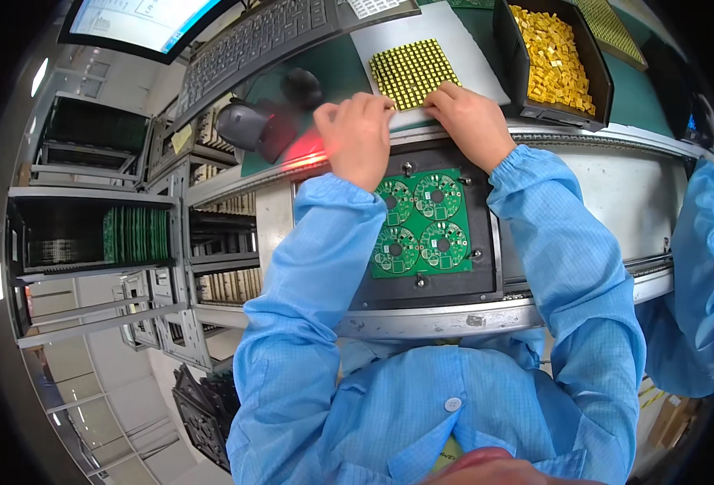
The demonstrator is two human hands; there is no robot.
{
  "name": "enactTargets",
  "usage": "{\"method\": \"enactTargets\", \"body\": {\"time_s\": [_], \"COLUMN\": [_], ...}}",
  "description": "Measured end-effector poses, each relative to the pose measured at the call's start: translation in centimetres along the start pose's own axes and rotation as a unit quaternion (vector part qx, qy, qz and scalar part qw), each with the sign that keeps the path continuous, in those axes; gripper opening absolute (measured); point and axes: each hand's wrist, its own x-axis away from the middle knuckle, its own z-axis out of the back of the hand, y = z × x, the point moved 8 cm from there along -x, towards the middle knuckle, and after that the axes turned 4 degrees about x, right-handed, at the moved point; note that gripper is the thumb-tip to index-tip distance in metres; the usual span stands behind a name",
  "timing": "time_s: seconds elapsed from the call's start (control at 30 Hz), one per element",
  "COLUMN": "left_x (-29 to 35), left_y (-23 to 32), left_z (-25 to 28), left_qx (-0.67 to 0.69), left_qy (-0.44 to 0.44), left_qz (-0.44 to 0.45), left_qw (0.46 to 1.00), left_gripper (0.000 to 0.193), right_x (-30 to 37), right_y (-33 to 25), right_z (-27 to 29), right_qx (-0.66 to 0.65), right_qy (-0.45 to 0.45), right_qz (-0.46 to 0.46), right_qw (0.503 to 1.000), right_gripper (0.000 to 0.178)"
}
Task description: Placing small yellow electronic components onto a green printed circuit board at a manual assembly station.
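Observation:
My left hand (pixel 359 136) is closed, its fingertips at the near left corner of a panel of small yellow-and-black square parts (pixel 412 71). At the panel's near right corner, the thumb and fingers of my right hand (pixel 472 121) are pinched together. Whatever sits between the fingertips of either hand is too small or hidden to make out. The panel lies on a white sheet (pixel 478 52). Below my hands, between my forearms, a green circuit board (pixel 416 212) with round sections rests in a black fixture (pixel 482 242).
A black bin (pixel 595 117) of loose yellow parts stands right of the sheet. On the left are a scanner (pixel 248 125) casting red light, a black mouse (pixel 301 87), a keyboard (pixel 252 48) and a monitor (pixel 143 28). Metal rails (pixel 454 319) border the fixture. A co-worker's blue sleeve (pixel 697 242) shows at right.

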Motion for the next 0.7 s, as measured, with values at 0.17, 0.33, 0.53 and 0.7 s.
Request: {"method": "enactTargets", "body": {"time_s": [0.17, 0.33, 0.53, 0.7], "left_x": [1.6, 4.0, 4.2, 4.0], "left_y": [-1.2, -0.2, 0.2, 2.5], "left_z": [3.5, 3.9, 3.8, 4.3], "left_qx": [0.137, 0.161, 0.172, 0.145], "left_qy": [-0.029, -0.068, -0.054, -0.077], "left_qz": [0.083, 0.077, 0.057, 0.003], "left_qw": [0.987, 0.982, 0.982, 0.986], "left_gripper": [0.008, 0.01, 0.009, 0.007], "right_x": [-0.1, 0.4, 1.5, 0.4], "right_y": [3.0, 2.9, 2.7, 2.5], "right_z": [2.9, 2.4, 1.4, 0.9], "right_qx": [0.049, 0.133, 0.149, 0.302], "right_qy": [0.059, -0.013, -0.01, -0.038], "right_qz": [-0.07, -0.009, 0.0, 0.023], "right_qw": [0.995, 0.991, 0.989, 0.952], "right_gripper": [0.016, 0.023, 0.02, 0.011]}}
